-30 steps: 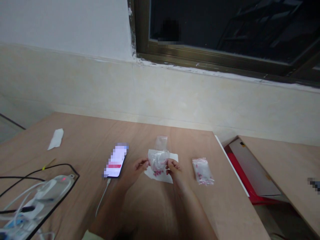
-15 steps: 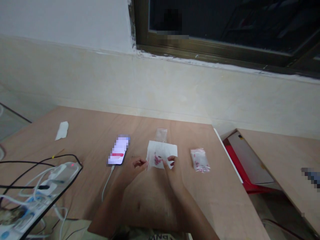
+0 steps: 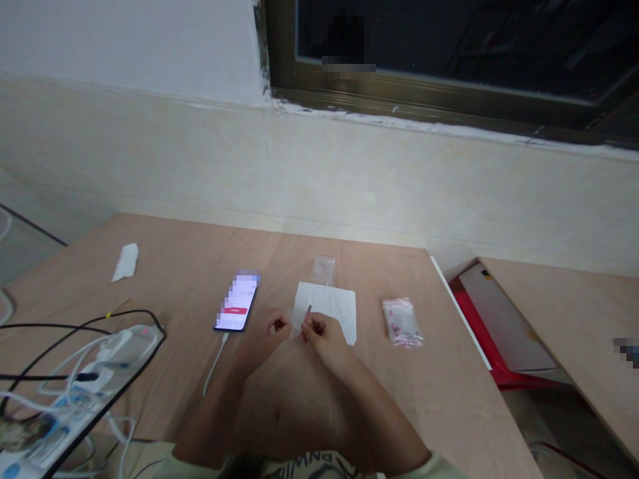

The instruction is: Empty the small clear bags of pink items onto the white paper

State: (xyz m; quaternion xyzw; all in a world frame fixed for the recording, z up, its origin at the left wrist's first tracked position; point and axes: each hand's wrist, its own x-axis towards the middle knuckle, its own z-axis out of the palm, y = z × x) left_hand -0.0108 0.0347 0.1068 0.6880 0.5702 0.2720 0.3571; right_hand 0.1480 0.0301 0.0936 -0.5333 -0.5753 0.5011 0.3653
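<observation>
My left hand (image 3: pixel 272 332) is closed in a pinch on the edge of a small clear plastic bag (image 3: pixel 296 318). Close beside it, my right hand (image 3: pixel 327 340) is closed on a small red beaded piece (image 3: pixel 305 324) with a dark end sticking up. Most of that piece is hidden by the fingers, and I cannot tell whether any of it is inside the bag. Just beyond my right hand lies a white sheet of paper (image 3: pixel 332 299), partly covered by that hand. A flat clear zip bag (image 3: pixel 323 269) rests at the paper's far edge.
Filled clear bags with red bits (image 3: pixel 402 322) lie to the right on the wooden table (image 3: pixel 449 399). A lit phone (image 3: pixel 237 303) with a white cable lies left of my hands. Further left are a power strip (image 3: pixel 124 346) with tangled cords and a white scrap (image 3: pixel 126 261).
My right hand has picked up the red beaded piece from the paper and moved left to the bag. The paper's top now shows no red beads.
</observation>
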